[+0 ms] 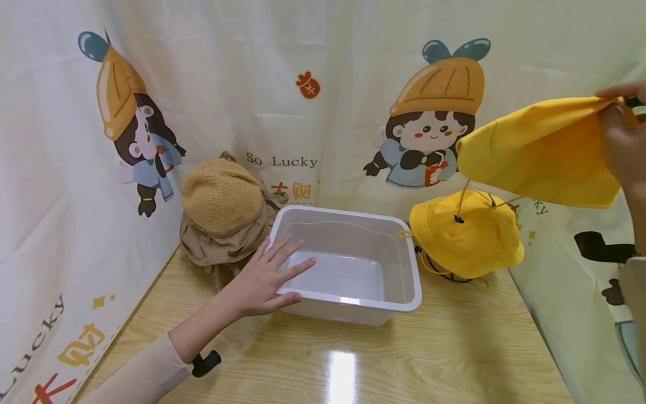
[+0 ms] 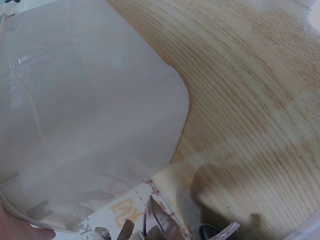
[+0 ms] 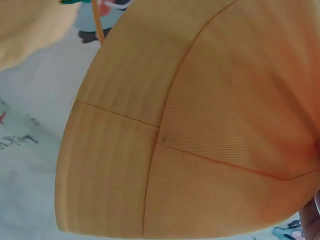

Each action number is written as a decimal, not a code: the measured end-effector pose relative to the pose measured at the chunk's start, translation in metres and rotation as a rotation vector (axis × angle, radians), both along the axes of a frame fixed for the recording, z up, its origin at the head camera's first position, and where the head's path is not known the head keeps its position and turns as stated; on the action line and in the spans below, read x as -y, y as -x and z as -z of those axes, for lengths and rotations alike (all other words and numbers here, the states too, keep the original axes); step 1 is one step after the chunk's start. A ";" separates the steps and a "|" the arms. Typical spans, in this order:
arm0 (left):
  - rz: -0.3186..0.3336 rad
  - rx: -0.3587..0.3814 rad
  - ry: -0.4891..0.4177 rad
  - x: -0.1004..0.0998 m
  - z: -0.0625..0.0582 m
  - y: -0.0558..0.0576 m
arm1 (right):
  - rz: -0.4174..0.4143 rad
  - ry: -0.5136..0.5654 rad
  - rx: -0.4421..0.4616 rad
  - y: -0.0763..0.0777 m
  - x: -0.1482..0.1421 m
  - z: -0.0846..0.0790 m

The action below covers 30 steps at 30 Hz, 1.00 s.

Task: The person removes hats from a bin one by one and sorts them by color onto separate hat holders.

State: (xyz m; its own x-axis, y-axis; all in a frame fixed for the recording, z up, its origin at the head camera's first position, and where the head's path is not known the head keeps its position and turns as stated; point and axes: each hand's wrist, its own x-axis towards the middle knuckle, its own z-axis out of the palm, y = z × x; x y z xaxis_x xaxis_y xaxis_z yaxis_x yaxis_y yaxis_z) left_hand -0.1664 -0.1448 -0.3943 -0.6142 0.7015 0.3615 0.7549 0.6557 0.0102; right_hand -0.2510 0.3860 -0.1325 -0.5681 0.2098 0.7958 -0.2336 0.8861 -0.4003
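Observation:
A yellow bucket hat [image 1: 545, 151] hangs in the air at the upper right, tilted on its side. My right hand [image 1: 626, 137] pinches it near the top of the crown, thumb and fingers gathered on the cloth. In the right wrist view the stitched brim and crown of this hat [image 3: 215, 120] fill most of the frame. My left hand [image 1: 262, 283] rests with spread, straight fingers over the left end of a whitish plastic tub [image 1: 348, 306]. The outer side of the tub [image 2: 100, 100] shows large in the left wrist view.
A second yellow hat [image 1: 469, 235] with a cord sits right of the tub, below the raised one. Left of the tub, a tan knitted hat [image 1: 222, 196] lies on a brown hat [image 1: 227, 247]. A printed curtain [image 1: 343, 123] surrounds the wooden table [image 1: 429, 359].

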 end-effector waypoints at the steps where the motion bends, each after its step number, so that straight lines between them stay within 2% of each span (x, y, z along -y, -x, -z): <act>1: -0.002 0.000 0.002 0.000 0.000 0.000 | 0.011 -0.009 0.028 0.000 0.000 0.002; 8: -0.016 0.000 0.012 -0.002 0.001 0.000 | 0.105 -0.177 0.184 -0.001 -0.002 0.016; 13: -0.018 0.008 0.014 -0.002 -0.001 -0.001 | 0.096 -0.238 0.255 -0.005 -0.006 0.025; 16: -0.021 0.058 0.021 -0.001 -0.006 -0.001 | 0.083 -0.238 0.275 -0.007 -0.007 0.025; 20: -0.024 0.214 0.003 -0.001 -0.017 0.000 | 0.080 -0.245 0.310 -0.010 -0.004 0.019; 23: -0.008 0.334 -0.065 -0.006 -0.033 0.003 | 0.085 -0.265 0.337 -0.013 0.000 0.015; 26: 0.059 0.458 -0.200 -0.025 -0.056 0.011 | 0.095 -0.260 0.365 -0.015 0.003 0.013; 28: 0.108 0.593 -0.316 -0.044 -0.073 0.019 | 0.077 -0.235 0.352 -0.015 0.005 0.013; 30: 0.148 0.736 -0.439 -0.067 -0.090 0.028 | 0.044 -0.172 0.383 -0.013 0.006 0.013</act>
State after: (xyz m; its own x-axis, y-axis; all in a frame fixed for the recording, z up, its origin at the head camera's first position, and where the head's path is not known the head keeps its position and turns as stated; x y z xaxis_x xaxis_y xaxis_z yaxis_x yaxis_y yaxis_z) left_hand -0.1941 -0.0779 -0.3044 -0.7117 0.6830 0.1643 0.5339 0.3739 0.7584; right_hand -0.2377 0.3796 -0.1458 -0.8234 0.1230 0.5540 -0.0568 0.9534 -0.2962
